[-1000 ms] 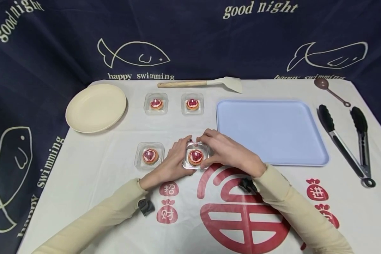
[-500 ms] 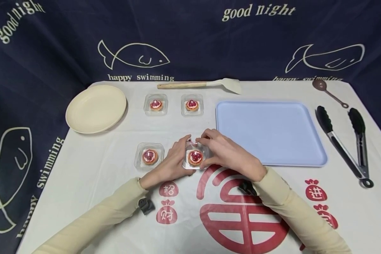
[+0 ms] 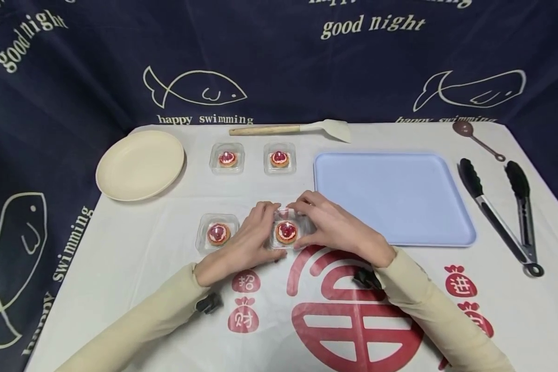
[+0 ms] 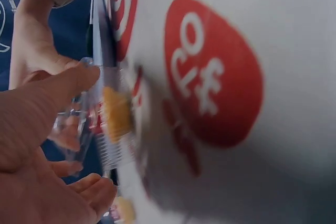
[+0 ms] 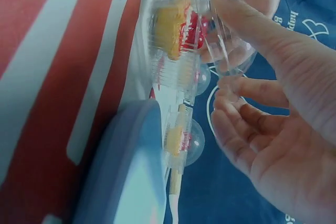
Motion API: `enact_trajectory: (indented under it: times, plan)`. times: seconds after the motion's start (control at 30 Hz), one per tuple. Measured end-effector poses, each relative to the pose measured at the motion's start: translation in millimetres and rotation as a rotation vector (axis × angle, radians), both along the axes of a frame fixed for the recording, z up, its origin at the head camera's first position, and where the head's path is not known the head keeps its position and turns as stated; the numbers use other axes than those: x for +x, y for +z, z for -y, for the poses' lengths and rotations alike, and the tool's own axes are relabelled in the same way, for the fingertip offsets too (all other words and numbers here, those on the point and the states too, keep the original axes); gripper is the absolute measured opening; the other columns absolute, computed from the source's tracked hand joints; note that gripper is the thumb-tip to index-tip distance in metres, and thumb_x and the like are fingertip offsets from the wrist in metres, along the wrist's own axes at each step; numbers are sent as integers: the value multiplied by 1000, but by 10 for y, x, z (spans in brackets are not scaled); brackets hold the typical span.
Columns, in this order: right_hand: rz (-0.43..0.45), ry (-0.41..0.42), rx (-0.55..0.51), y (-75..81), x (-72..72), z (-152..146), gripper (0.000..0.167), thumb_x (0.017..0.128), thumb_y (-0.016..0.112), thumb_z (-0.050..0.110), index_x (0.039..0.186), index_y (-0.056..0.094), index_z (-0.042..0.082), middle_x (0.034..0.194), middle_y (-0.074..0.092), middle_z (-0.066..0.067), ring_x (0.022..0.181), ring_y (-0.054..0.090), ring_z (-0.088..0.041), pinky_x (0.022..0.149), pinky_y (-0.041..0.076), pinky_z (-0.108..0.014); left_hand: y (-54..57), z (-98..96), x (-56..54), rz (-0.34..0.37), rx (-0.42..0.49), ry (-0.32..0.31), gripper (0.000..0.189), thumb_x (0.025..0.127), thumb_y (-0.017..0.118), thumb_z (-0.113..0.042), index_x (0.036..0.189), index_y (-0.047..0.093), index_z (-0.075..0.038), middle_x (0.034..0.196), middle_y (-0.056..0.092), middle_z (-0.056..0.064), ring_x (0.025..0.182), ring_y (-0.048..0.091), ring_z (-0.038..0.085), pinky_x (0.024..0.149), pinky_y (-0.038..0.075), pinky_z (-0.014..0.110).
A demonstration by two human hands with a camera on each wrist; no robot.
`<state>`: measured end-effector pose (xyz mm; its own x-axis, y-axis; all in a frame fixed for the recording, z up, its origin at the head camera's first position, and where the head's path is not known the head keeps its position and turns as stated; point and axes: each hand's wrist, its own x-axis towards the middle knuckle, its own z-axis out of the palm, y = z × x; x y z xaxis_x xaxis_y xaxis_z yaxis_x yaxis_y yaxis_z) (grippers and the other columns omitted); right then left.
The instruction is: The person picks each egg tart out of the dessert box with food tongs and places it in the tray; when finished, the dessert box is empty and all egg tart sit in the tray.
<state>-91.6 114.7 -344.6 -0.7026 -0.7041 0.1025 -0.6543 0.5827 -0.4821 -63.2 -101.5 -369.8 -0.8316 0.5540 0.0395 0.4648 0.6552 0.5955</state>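
Observation:
A clear plastic box (image 3: 279, 244) with a small red-topped tart (image 3: 286, 233) sits between my hands at the middle of the table. My right hand (image 3: 337, 225) holds the clear lid (image 5: 224, 51) between thumb and fingertips. In the right wrist view the lid stands tilted over the base, with a gap between them. On the box's other side is my left hand (image 3: 248, 237), thumb near the front corner and fingers at the back, spread wide apart. The left wrist view shows its thumb (image 4: 79, 80) overlapping the box and its fingers relaxed. The tart stays in the base.
Three more boxed tarts stand nearby: one beside my left hand (image 3: 218, 234) and two farther back, a left box (image 3: 227, 158) and a right box (image 3: 279, 158). Around them lie a cream plate (image 3: 139, 164), spatula (image 3: 269, 129), blue tray (image 3: 390, 199), tongs (image 3: 502, 227) and brown spoon (image 3: 474, 137).
My left hand has shifted slightly left, its thumb and fingers loosening from the box. The right hand stays at the lid. The head view has tipped up a little.

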Motion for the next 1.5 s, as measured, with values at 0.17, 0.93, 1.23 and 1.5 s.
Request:
enact_trajectory:
  times: [0.17,0.93,1.23,1.5]
  plan:
    - [1,-17,-47,22,62,-11,65,71,88,28,124,62,0,113,56,-10,100,54,-17,87,51,-33,106,25,55,-161,-94,-7,82,74,85,-28,135,43,7,132,46,19,120,46,32,99,43,47]
    - [1047,-44,-400,159,194,-98,72,105,22,48,127,55,-12,107,66,-20,87,62,-28,81,55,-41,305,-7,248,-440,-31,-20,76,87,72,-27,143,34,7,125,52,21,108,56,28,93,50,41]
    - [591,77,-209,141,391,-188,52,97,60,25,140,47,-1,121,58,-15,92,65,-23,81,56,-35,386,173,325,472,309,-24,67,94,66,-25,146,35,3,111,67,11,102,65,19,88,54,35]
    - [289,45,135,138,608,-129,77,75,81,45,135,54,5,121,59,-1,93,57,-11,79,52,-27,254,118,476,191,77,-149,78,77,83,-33,136,46,1,117,53,6,93,59,15,85,52,26]
